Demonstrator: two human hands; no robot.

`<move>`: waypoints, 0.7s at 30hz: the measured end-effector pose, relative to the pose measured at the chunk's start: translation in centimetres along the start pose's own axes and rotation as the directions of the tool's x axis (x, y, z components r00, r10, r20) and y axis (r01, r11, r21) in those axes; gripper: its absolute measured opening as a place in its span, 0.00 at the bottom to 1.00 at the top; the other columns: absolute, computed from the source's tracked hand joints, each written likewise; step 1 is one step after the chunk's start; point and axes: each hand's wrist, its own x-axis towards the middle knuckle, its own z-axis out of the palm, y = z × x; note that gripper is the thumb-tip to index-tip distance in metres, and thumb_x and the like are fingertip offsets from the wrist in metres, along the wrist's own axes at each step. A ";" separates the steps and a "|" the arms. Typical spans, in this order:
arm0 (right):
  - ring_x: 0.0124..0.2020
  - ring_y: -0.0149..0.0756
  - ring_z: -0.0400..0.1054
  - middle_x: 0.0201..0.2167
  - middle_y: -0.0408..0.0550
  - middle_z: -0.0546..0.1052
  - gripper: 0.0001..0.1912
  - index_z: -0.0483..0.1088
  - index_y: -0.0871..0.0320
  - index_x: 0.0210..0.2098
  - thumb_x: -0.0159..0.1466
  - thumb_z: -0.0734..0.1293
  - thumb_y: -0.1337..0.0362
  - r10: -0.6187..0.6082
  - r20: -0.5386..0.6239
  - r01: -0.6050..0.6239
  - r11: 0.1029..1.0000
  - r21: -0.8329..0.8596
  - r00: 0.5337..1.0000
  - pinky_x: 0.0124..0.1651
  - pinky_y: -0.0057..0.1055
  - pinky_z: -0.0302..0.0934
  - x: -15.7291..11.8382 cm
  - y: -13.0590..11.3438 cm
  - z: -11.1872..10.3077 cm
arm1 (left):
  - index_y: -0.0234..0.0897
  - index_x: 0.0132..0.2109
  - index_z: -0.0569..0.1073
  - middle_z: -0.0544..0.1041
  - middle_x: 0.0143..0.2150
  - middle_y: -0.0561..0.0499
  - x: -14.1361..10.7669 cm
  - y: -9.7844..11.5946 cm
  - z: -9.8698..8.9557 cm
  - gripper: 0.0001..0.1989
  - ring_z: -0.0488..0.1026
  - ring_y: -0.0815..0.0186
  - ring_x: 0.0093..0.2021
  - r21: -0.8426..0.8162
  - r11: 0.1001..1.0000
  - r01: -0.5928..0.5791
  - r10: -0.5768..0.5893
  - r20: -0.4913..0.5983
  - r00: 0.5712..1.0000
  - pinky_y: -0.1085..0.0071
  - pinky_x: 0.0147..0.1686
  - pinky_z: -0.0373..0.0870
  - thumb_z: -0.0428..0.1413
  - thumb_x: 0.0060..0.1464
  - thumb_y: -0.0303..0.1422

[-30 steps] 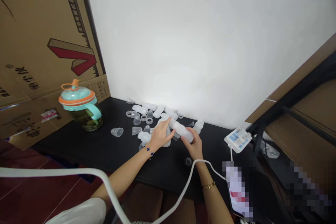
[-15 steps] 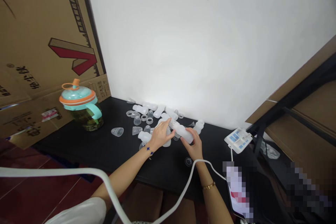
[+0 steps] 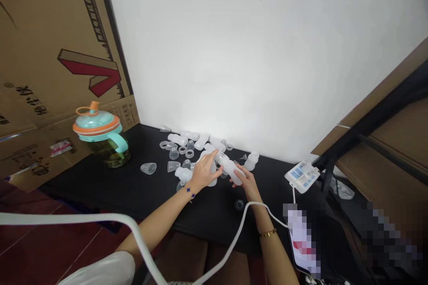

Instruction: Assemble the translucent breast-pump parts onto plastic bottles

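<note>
Right hand has slid down to the base of a frosted translucent plastic bottle, fingers narrow around it; left hand stays at its neck (grip looks light), bottle held above loose clear plastic parts on the black desk.

A white wall was seen rising behind a black tabletop. A large cardboard sheet, printed with a red arrow-like mark and dark lettering, was leaned against the wall on the left. Near it, a lidded drinking jug with a teal and orange top and a teal handle was placed on the tabletop. A white control box was set at the tabletop's right end, with a white cable leading down from it. A thick white tube was looped across the foreground above a red tiled floor. A black metal frame was seen at the right, beside a clear plastic bag.
</note>
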 end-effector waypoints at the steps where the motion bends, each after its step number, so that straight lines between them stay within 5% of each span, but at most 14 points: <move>1: 0.31 0.43 0.76 0.35 0.50 0.80 0.30 0.76 0.59 0.52 0.56 0.75 0.48 0.004 -0.008 -0.004 1.000 0.001 1.000 0.25 0.32 0.70 0.0 0.0 0.0 | 0.37 0.67 0.61 0.78 0.54 0.42 0.0 0.0 0.0 0.29 0.76 0.55 0.54 0.001 1.000 -0.001 0.001 0.002 1.000 0.61 0.52 0.76 0.56 0.61 0.37; 8: 0.35 0.42 0.74 0.49 0.51 0.79 0.28 0.77 0.56 0.50 0.53 0.77 0.51 -0.183 -0.092 0.166 0.971 -0.171 0.979 0.29 0.33 0.71 -0.2 0.0 -0.1 | 0.37 0.68 0.60 0.78 0.54 0.41 0.0 -0.1 0.1 0.31 0.75 0.54 0.55 0.031 0.999 0.020 -0.021 0.028 0.999 0.59 0.52 0.76 0.55 0.62 0.42; 16: 0.52 0.50 0.72 0.50 0.52 0.78 0.23 0.76 0.55 0.49 0.57 0.75 0.54 -0.415 -0.064 0.373 0.866 -0.331 0.907 0.53 0.44 0.68 -0.2 0.4 -0.2 | 0.37 0.67 0.63 0.79 0.50 0.42 -0.2 -0.5 0.5 0.31 0.77 0.54 0.52 0.063 0.996 0.055 -0.058 0.041 0.997 0.60 0.48 0.78 0.57 0.60 0.43; 21: 0.54 0.49 0.71 0.52 0.52 0.77 0.21 0.75 0.55 0.50 0.59 0.74 0.56 -0.460 -0.024 0.420 0.828 -0.371 0.888 0.55 0.43 0.66 -0.2 0.5 -0.1 | 0.34 0.62 0.68 0.80 0.48 0.41 -0.1 -0.4 0.6 0.29 0.78 0.54 0.50 0.080 0.994 0.075 -0.077 0.018 0.997 0.60 0.48 0.78 0.59 0.56 0.40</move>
